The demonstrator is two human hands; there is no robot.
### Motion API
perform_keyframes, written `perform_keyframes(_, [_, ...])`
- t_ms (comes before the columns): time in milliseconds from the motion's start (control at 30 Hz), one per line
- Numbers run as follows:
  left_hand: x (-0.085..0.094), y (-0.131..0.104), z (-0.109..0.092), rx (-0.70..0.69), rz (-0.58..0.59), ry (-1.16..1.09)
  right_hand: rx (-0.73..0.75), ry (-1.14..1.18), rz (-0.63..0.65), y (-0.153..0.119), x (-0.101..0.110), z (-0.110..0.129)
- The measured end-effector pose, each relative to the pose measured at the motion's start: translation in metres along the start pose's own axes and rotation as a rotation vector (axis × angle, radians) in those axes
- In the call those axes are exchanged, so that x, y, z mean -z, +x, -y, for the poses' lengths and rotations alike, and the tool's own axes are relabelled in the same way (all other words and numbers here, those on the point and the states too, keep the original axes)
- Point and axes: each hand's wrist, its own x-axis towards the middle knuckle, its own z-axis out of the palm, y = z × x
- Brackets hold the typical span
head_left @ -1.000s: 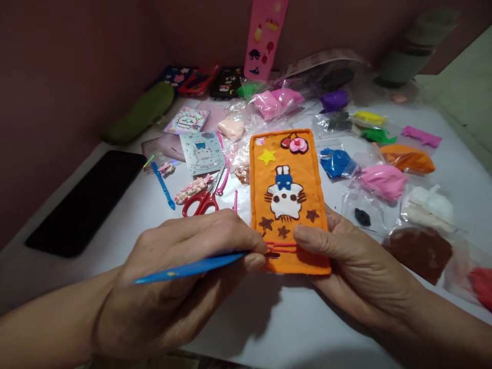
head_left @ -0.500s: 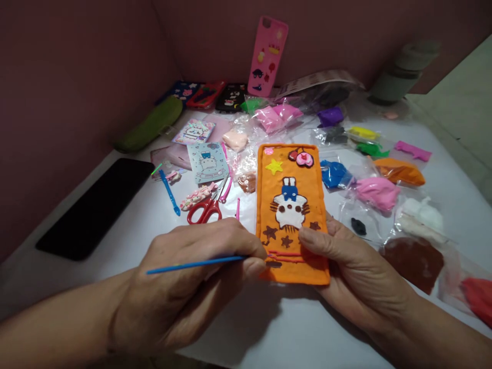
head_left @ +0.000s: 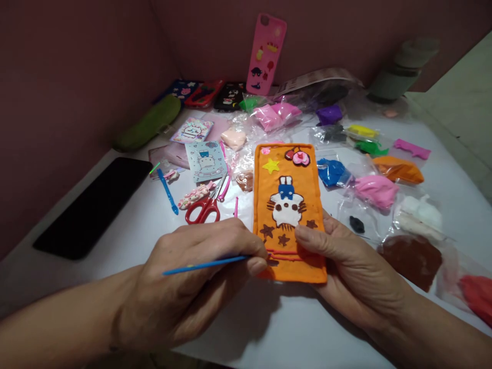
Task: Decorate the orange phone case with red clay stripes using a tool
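Note:
My right hand [head_left: 346,256] holds an orange clay-covered case [head_left: 292,215] by its right edge, thumb on the front. The case bears an upside-down white cat figure with blue clothes, brown stars, a yellow star and a pink and red shape. Two thin red strips [head_left: 292,254] run across its lower part. In my left hand [head_left: 200,277] a thin blue tool [head_left: 203,265] is pinched between thumb and fingers. Its working end is at the left ends of the red strips, partly hidden by the fingertips.
Red scissors [head_left: 203,209], a card [head_left: 206,161] and a blue tool [head_left: 168,192] lie behind my left hand. A black phone [head_left: 94,207] is at the left. Bags of coloured clay [head_left: 374,190] spread rightward. A pink case [head_left: 266,56] leans on the wall; a bottle [head_left: 400,74] stands back right.
The blue tool's rear end has shifted right and its angle is slightly different. The case and the surroundings appear a little further left in view. Both hands keep their hold.

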Motion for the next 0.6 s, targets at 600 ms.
perform_keyframes(600, [-0.014, -0.010, 0.005, 0.067, -0.053, -0.126, -0.001, -0.006, -0.012, 0.001, 0.000, 0.001])
